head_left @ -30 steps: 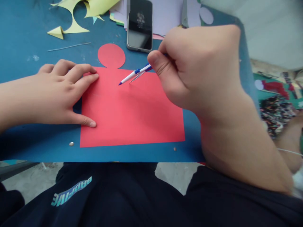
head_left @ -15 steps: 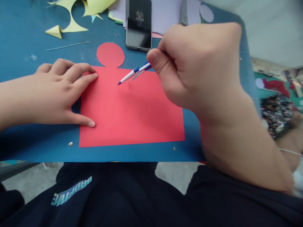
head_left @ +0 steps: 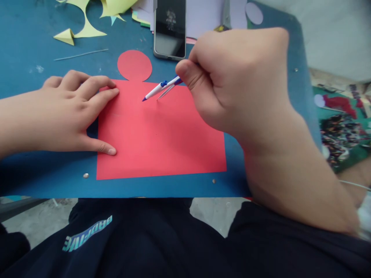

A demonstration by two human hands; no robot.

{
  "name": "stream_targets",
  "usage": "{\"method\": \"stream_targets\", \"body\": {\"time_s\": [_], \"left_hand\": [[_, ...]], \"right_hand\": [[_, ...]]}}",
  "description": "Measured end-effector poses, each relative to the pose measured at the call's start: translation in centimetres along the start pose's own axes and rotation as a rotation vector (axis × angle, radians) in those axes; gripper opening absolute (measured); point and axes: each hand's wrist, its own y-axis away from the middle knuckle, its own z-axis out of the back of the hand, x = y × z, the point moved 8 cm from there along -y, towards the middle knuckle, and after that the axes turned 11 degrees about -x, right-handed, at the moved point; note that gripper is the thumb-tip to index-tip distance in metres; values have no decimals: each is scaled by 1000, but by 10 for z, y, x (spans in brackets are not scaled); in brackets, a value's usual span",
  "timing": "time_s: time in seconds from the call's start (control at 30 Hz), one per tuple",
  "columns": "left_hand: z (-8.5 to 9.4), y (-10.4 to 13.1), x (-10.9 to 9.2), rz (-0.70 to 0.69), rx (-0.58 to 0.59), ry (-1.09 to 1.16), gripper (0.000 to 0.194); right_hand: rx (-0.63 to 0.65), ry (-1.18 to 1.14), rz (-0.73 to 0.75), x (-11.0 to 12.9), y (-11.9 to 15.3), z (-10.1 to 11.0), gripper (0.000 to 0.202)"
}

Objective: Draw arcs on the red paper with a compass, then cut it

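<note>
A sheet of red paper (head_left: 162, 150) lies flat near the table's front edge. My left hand (head_left: 78, 106) rests spread on its left side, fingers apart, thumb low on the sheet. Above the paper, my right hand (head_left: 226, 81) pinches a drawing compass (head_left: 156, 91) with a white and blue pencil leg and a thin metal needle leg. The needle tip touches or nearly touches the paper; the pencil tip points down to its left. A red paper circle (head_left: 134, 65) lies at the sheet's top edge. My right palm hides the compass top.
A phone (head_left: 169, 34) lies beyond the sheet, beside stacked coloured papers (head_left: 203, 19). Yellow paper offcuts (head_left: 87, 23) and a thin wire-like stick (head_left: 81, 55) are at the far left of the blue table (head_left: 23, 73). At right is a green surface with a multicoloured heap (head_left: 340, 139).
The compass and my right hand have shifted very slightly left in view. My left hand stays on the red paper.
</note>
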Motion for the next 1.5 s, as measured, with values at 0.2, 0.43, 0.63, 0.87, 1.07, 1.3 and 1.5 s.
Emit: {"method": "stream_targets", "body": {"time_s": [0.2,0.43,0.63,0.87,1.07,1.3,1.5], "left_hand": [[-4,3,4,4,-11,32,154],[-1,1,2,11,7,23,150],[2,0,0,1,37,-27,151],[6,6,-1,-28,16,-57,123],[4,3,2,-35,-16,-83,126],[-3,1,10,-16,-30,-102,132],[-5,8,16,-84,-57,-83,131]], "right_hand": [[-43,-22,60,10,-2,-3,49],[-23,71,94,9,1,-5,66],[47,34,71,4,-1,-12,68],[-56,-376,10,-2,-3,-16,35],[-374,-555,3,-20,-2,-1,34],[-548,-703,-41,-55,18,-4,50],[-674,-765,-208,-78,41,-36,62]]}}
